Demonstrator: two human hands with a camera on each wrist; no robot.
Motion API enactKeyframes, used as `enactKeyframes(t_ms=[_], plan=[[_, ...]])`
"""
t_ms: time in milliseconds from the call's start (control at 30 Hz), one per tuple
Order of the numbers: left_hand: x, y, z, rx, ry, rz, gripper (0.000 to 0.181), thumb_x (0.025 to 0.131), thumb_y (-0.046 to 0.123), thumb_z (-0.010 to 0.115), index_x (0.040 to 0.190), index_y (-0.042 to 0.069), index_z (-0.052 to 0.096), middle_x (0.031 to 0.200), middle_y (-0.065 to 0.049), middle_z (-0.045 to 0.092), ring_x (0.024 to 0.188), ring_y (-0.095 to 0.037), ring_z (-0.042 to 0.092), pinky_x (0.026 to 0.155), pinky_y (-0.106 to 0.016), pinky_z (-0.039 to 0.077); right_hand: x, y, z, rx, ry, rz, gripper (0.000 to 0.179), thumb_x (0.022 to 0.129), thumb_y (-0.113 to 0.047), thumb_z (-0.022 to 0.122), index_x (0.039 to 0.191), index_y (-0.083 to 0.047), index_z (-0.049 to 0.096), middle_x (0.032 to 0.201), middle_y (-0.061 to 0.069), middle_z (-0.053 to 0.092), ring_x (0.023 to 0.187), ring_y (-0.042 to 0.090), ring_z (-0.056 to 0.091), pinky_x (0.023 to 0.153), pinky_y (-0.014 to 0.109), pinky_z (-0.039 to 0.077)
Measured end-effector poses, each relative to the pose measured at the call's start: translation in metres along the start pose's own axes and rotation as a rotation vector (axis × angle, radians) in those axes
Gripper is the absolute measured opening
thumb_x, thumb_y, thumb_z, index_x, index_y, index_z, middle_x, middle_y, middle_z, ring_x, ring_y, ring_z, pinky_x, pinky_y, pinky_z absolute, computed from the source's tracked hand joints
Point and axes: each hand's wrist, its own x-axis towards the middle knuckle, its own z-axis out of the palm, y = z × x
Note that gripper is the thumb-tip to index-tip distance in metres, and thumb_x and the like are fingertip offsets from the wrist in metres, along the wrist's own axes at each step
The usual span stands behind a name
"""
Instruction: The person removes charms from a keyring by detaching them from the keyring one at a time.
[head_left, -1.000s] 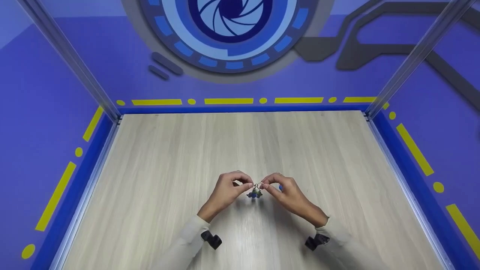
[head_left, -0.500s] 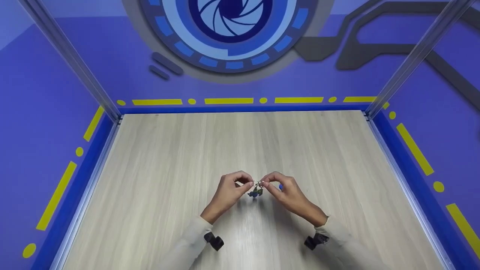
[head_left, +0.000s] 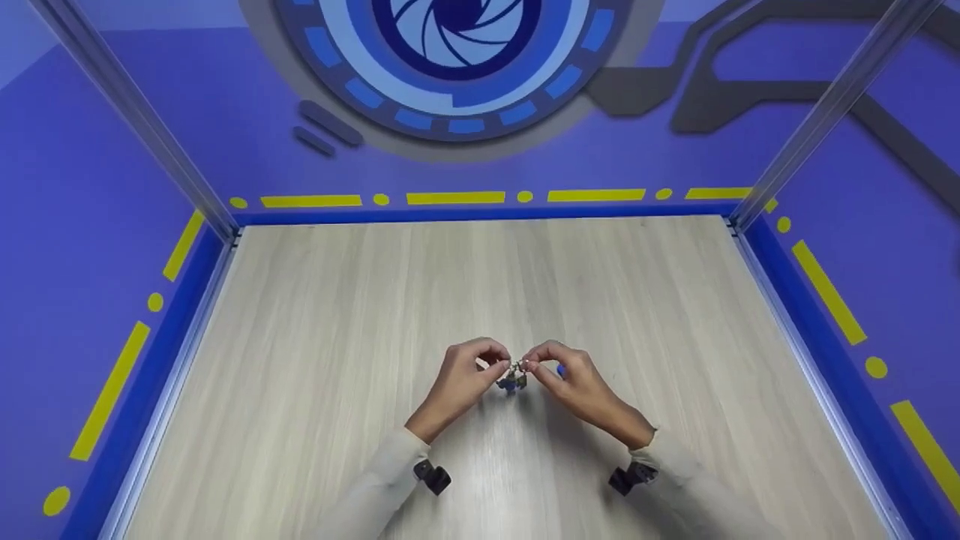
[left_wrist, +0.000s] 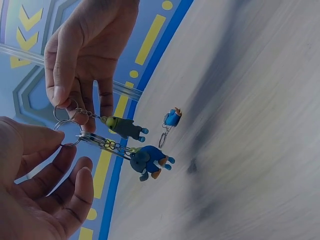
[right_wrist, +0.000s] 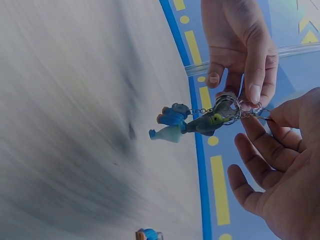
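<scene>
Blue walls (head_left: 187, 90) w/ yellow dashes (head_left: 455, 198) border wood-grain tabletop (head_left: 375, 300). L hand (head_left: 463, 379), R hand (head_left: 589, 386): fingers part-curled, both pinching metal rings (left_wrist: 92, 138); figurines (left_wrist: 142, 159) hang betw., above tabletop. Blue keychain (left_wrist: 172, 118) lies on tabletop.

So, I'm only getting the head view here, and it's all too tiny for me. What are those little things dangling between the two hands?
Observer: The left wrist view shows them up close: they are small figure charms.
Visitor: Oh, cute! And that blue spot by the right hand?
Observer: In the left wrist view it is another one, a blue charm with its own key ring.
Visitor: And what exactly are the hands pinching?
Observer: Both wrist views show the left hand and the right hand each pinching a thin metal ring; whether those two are linked, I can't tell.
</scene>
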Motion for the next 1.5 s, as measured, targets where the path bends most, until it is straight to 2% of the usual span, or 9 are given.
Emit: enactKeyframes(t_ms=[267,433,567,667,967,1267,1400,1500], plan=[[0.002,-0.007,0.007,0.047,0.013,0.03,0.01,0.1,0.003,0.079,0.096,0.013,0.08,0.095,0.007,0.075,0.087,-0.008,0.066,0.073,-0.026,0.056,-0.001,0.01,0.002,0.006,0.005,0.028,0.006,0.108,-0.009,0.071,0.105,-0.007,0.077,0.106,0.001,0.081,0.101,0.019,0.075,0.089,0.031,0.058],[0.002,-0.01,0.015,0.113,0.061,0.081,0.012,0.097,0.001,0.081,0.094,0.012,0.081,0.092,0.005,0.076,0.084,-0.008,0.067,0.072,-0.027,0.055,-0.004,0.015,0.002,0.019,0.028,0.057,0.006,0.105,-0.004,0.073,0.103,-0.007,0.077,0.105,0.002,0.081,0.099,0.02,0.075,0.087,0.029,0.056],[0.008,-0.01,0.02,0.184,0.106,0.124,0.011,0.095,0.001,0.083,0.094,0.011,0.082,0.091,0.003,0.077,0.084,-0.009,0.068,0.072,-0.028,0.056,-0.003,0.017,0.0,0.017,0.058,0.052,0.007,0.103,-0.001,0.074,0.102,-0.007,0.077,0.103,0.002,0.081,0.097,0.019,0.074,0.085,0.029,0.056],[0.012,-0.01,0.021,0.202,0.138,0.137,0.01,0.094,0.001,0.084,0.094,0.011,0.083,0.091,0.003,0.077,0.083,-0.008,0.068,0.071,-0.027,0.056,-0.001,0.019,-0.001,0.017,0.07,0.046,0.006,0.104,-0.002,0.074,0.102,-0.007,0.077,0.102,0.001,0.081,0.096,0.019,0.074,0.085,0.031,0.058],[0.011,-0.015,0.024,0.177,0.222,0.173,0.012,0.092,-0.001,0.085,0.092,0.011,0.083,0.088,0.004,0.076,0.08,-0.007,0.067,0.067,-0.025,0.054,0.001,0.024,0.001,0.043,0.057,0.049,0.006,0.105,-0.005,0.074,0.101,-0.009,0.076,0.105,0.003,0.08,0.101,0.019,0.075,0.09,0.031,0.058],[0.01,-0.017,0.026,0.151,0.254,0.215,0.011,0.092,-0.004,0.085,0.093,0.006,0.083,0.089,0.002,0.075,0.079,-0.009,0.067,0.063,-0.039,0.058,0.003,0.025,0.0,0.079,0.038,0.055,0.008,0.106,-0.008,0.073,0.1,-0.012,0.075,0.109,0.0,0.08,0.104,0.019,0.074,0.095,0.034,0.057],[0.009,-0.018,0.026,0.148,0.271,0.213,0.013,0.09,-0.005,0.086,0.093,0.007,0.083,0.089,0.003,0.075,0.078,-0.007,0.067,0.062,-0.033,0.056,0.005,0.024,0.002,0.08,0.041,0.078,0.009,0.105,-0.009,0.074,0.098,-0.013,0.075,0.108,0.0,0.08,0.105,0.018,0.073,0.096,0.04,0.058],[0.007,-0.018,0.025,0.149,0.281,0.211,0.013,0.09,-0.004,0.087,0.093,0.008,0.083,0.089,0.004,0.075,0.078,-0.007,0.067,0.062,-0.03,0.055,0.007,0.023,0.004,0.084,0.037,0.089,0.009,0.105,-0.009,0.075,0.097,-0.013,0.075,0.107,-0.001,0.08,0.104,0.018,0.074,0.096,0.036,0.058]])
